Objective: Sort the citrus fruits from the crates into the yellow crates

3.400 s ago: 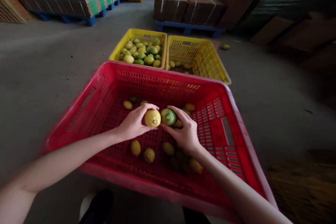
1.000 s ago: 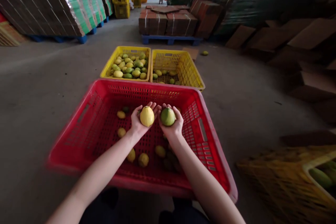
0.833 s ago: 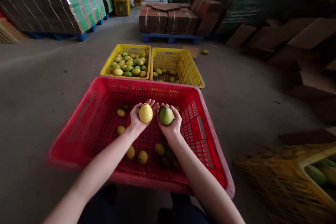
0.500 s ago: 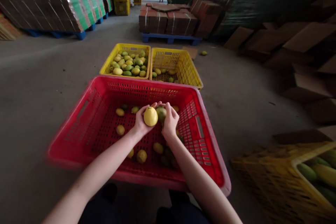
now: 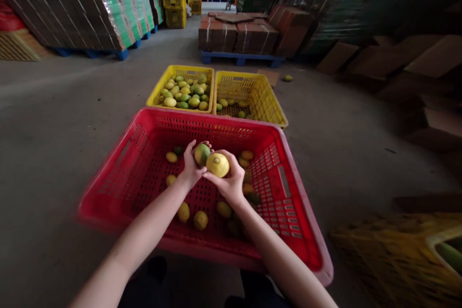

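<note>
Over the red crate (image 5: 169,114) my two hands are close together, each with a lemon. My left hand (image 5: 191,167) is closed on a greenish lemon (image 5: 202,154). A yellow lemon (image 5: 218,165), its stem end facing me, sits in the grip of my right hand (image 5: 233,180). The two fruits are side by side, nearly touching. Several loose lemons lie on the crate's floor below, among them a yellow one (image 5: 200,220) in front and another (image 5: 171,157) toward the far left. My right forearm hides part of the fruit on the right.
Beyond the red crate stand a yellow crate (image 5: 148,98) full of lemons and another yellow crate (image 5: 276,101) with fewer. A yellow crate (image 5: 382,255) of green fruit is at my lower right. Bundled cardboard (image 5: 238,36) rests on a blue pallet (image 5: 240,59) behind. One lemon (image 5: 288,78) lies on the floor.
The yellow lemon was in my left hand and the greenish one in my right; now they have changed hands. The view has shifted slightly left and up.
</note>
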The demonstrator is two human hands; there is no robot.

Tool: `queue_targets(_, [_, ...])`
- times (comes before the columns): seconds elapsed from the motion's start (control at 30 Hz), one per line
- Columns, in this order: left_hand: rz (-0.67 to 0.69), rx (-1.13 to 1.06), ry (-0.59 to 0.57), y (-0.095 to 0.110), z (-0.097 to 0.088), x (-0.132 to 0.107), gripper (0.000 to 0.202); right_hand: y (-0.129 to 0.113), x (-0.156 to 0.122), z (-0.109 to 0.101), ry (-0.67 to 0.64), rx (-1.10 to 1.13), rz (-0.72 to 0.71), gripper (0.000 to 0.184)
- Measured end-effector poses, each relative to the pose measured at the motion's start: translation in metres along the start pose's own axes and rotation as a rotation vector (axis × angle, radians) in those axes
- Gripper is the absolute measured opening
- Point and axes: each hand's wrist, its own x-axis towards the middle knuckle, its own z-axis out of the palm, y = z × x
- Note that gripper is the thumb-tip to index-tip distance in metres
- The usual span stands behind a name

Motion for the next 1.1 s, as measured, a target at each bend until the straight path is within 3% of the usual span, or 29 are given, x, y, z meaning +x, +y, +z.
queue_targets(0.2, [0.361, 0.369, -0.153, 0.023, 0.005, -0.005, 0.032, 0.007, 0.007, -0.007, 0.110, -0.180, 0.004, 0.052])
queue_targets(0.4, [0.465, 0.524, -0.242, 0.016, 0.001, -0.009, 0.048, 0.007, 0.009, -0.004, 0.122, -0.152, 0.073, 0.049])
queue_targets(0.5, [0.429, 0.514, -0.189, 0.014, 0.002, -0.008, 0.052, 0.003, 0.010, -0.005, 0.096, -0.079, 0.133, 0.051])
queue_targets(0.6, [0.328, 0.297, -0.104, 0.011, 0.005, -0.004, 0.057, 0.001, 0.012, -0.004, 0.039, 0.110, 0.293, 0.053])
queue_targets(0.7, [0.239, 0.026, -0.061, 0.006, 0.007, -0.002, 0.056, 0.006, 0.013, 0.002, 0.064, 0.426, 0.543, 0.043])
queue_targets(0.87, [0.051, -0.052, -0.104, 0.003, 0.006, -0.005, 0.034, 0.022, 0.014, 0.002, 0.280, 1.128, 1.070, 0.023])
queue_targets(0.97, [-0.021, -0.065, -0.114, 0.002, 0.005, -0.010, 0.030, 0.025, 0.016, -0.007, 0.385, 1.336, 1.110, 0.020])
queue_targets(1.1, [-0.058, -0.195, -0.051, -0.005, 0.004, -0.012, 0.026, 0.026, 0.017, -0.015, 0.427, 1.335, 1.059, 0.016])
